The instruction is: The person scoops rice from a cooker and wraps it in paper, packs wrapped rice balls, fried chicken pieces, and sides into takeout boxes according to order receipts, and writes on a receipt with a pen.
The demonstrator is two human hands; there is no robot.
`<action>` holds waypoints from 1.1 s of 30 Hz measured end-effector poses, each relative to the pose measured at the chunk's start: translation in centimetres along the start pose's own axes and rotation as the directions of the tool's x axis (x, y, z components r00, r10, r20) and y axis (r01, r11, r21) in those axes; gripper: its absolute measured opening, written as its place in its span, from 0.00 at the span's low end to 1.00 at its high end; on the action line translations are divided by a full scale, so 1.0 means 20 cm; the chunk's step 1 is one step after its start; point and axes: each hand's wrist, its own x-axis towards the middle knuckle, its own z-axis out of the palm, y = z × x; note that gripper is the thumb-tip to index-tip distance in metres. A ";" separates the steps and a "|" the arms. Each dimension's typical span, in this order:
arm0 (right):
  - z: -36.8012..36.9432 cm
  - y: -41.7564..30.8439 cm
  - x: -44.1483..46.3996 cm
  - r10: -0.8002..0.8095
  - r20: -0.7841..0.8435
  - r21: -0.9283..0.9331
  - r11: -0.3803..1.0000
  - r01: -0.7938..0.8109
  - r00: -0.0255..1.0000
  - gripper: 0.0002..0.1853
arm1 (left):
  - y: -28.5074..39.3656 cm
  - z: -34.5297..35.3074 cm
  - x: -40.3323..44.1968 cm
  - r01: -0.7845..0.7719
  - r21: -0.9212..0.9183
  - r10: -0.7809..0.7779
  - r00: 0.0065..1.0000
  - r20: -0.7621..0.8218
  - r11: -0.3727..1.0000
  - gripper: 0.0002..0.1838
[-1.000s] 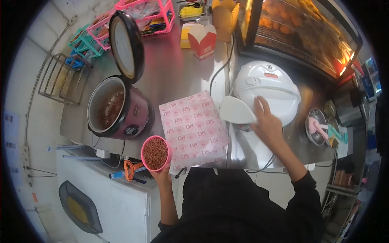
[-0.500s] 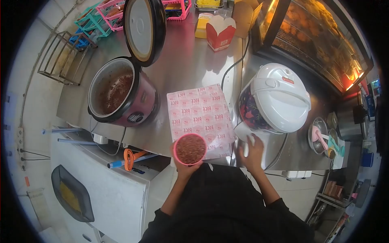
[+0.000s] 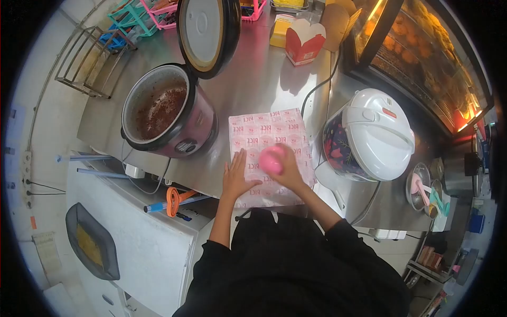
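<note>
Left hand point(image 3: 236, 179): lay palm down on the left part of a pink-and-white printed sheet of wrapping paper point(image 3: 253, 127), fingers extended, thumb out toward the middle; nothing grasped. Judged to be bracing the sheet against sliding or lifting.

Right hand point(image 3: 288, 169): partly closed, fingers curled round a small round pink cup point(image 3: 271, 160) over the middle of the sheet. Cup appeared inverted, base up, mouth toward the paper; contents hidden. The grip from the side and above probably gave control of the downturned cup. Its central position left a margin of paper around it, presumably to catch anything loose.

Sheet lay flat near the front edge of a stainless-steel bench point(image 3: 264, 84), directly before the body, within easy reach of both hands. Just beside its right edge, a white flat-bladed paddle point(image 3: 330, 191) rested on the bench, likely set there to free the right hand. A maroon rice cooker point(image 3: 196, 124) stood to the left, black-rimmed lid point(image 3: 200, 31) raised, leaving the reddish-brown grain point(image 3: 161, 108) inside accessible.
</note>
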 end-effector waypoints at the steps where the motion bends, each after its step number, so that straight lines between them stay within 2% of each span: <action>1: 0.04 0.01 0.02 -0.003 0.000 0.000 1.000 0.003 1.000 0.25 | -0.01 0.01 0.02 0.036 -0.030 -0.037 0.999 -0.003 0.999 0.63; 3: 0.15 0.00 0.02 -0.081 0.153 -0.187 0.976 0.110 0.985 0.30 | -0.01 0.02 0.03 0.056 -0.040 -0.057 0.998 -0.029 0.998 0.62; 4: 0.17 -0.01 0.04 -0.068 0.124 -0.222 0.970 0.094 0.990 0.30 | -0.01 0.02 0.03 0.074 -0.048 -0.077 0.996 -0.055 0.996 0.62; 8: 0.13 -0.04 0.06 -0.036 0.172 -0.148 0.987 0.062 0.984 0.30 | -0.02 0.03 0.01 0.048 -0.055 -0.054 0.992 -0.115 0.997 0.64; 10: 0.02 -0.08 0.05 -0.092 0.056 -0.093 0.991 0.097 0.994 0.31 | -0.03 -0.02 -0.03 -0.020 -0.266 -0.052 0.964 -0.262 0.964 0.56; 11: -0.07 -0.12 0.01 -0.077 0.022 -0.110 0.991 0.079 0.997 0.30 | -0.07 -0.04 -0.07 -0.019 -0.268 -0.053 0.964 -0.259 0.963 0.56; 13: -0.26 -0.14 -0.14 -0.023 0.003 -0.167 0.986 0.023 1.000 0.30 | -0.17 -0.08 -0.17 -0.150 -0.313 0.129 0.988 -0.087 0.938 0.44; 14: -0.37 -0.11 -0.26 0.013 0.015 -0.212 0.977 -0.010 1.000 0.30 | -0.18 -0.10 -0.21 -0.138 -0.354 0.130 0.990 -0.048 0.925 0.32; 16: -0.58 0.00 -0.53 0.058 0.079 -0.412 0.911 -0.020 0.995 0.29 | -0.12 -0.19 -0.30 -0.145 -0.325 0.151 0.988 -0.007 0.934 0.29; 18: -0.71 0.08 -0.72 0.172 0.066 -0.491 0.863 -0.118 0.983 0.28 | -0.10 -0.19 -0.34 -0.138 -0.298 0.156 0.987 0.036 0.945 0.26; 20: -0.77 -0.02 -0.70 0.130 0.034 -0.673 0.736 -0.073 0.991 0.26 | -0.12 -0.15 -0.38 -0.248 -0.170 0.260 0.964 0.052 0.954 0.19; 21: -0.76 -0.09 -0.67 0.075 -0.002 -0.748 0.662 -0.051 0.997 0.25 | -0.14 -0.13 -0.39 -0.244 -0.169 0.257 0.965 0.058 0.955 0.19; 23: -0.59 -0.01 -0.65 -0.098 0.043 -0.548 0.830 0.105 0.994 0.21 | -0.16 -0.10 -0.40 -0.279 -0.089 0.280 0.960 0.002 0.956 0.13; 25: -0.40 -0.08 -0.53 -0.158 0.281 -0.309 0.919 0.245 0.947 0.16 | -0.15 -0.09 -0.41 -0.331 -0.026 0.330 0.943 -0.051 0.943 0.11; 27: -0.24 -0.14 -0.43 -0.169 0.304 -0.285 0.923 0.259 0.937 0.15 | -0.15 -0.08 -0.42 -0.375 0.042 0.377 0.921 -0.101 0.926 0.09; 29: -0.13 -0.08 -0.41 -0.223 0.478 -0.319 0.857 0.404 0.850 0.17 | -0.15 -0.07 -0.43 -0.320 -0.045 0.307 0.934 -0.184 0.946 0.06; 30: -0.12 -0.05 -0.41 -0.226 0.475 -0.318 0.857 0.405 0.850 0.17 | -0.15 -0.07 -0.44 -0.320 -0.040 0.308 0.933 -0.185 0.947 0.06; 32: -0.15 -0.02 -0.37 -0.192 0.597 -0.237 0.885 0.400 0.779 0.16 | -0.13 -0.09 -0.46 -0.237 -0.047 0.215 0.935 -0.283 0.970 0.04; 33: -0.16 -0.02 -0.37 -0.192 0.602 -0.235 0.885 0.402 0.775 0.16 | -0.11 -0.09 -0.47 -0.233 -0.051 0.210 0.935 -0.285 0.971 0.04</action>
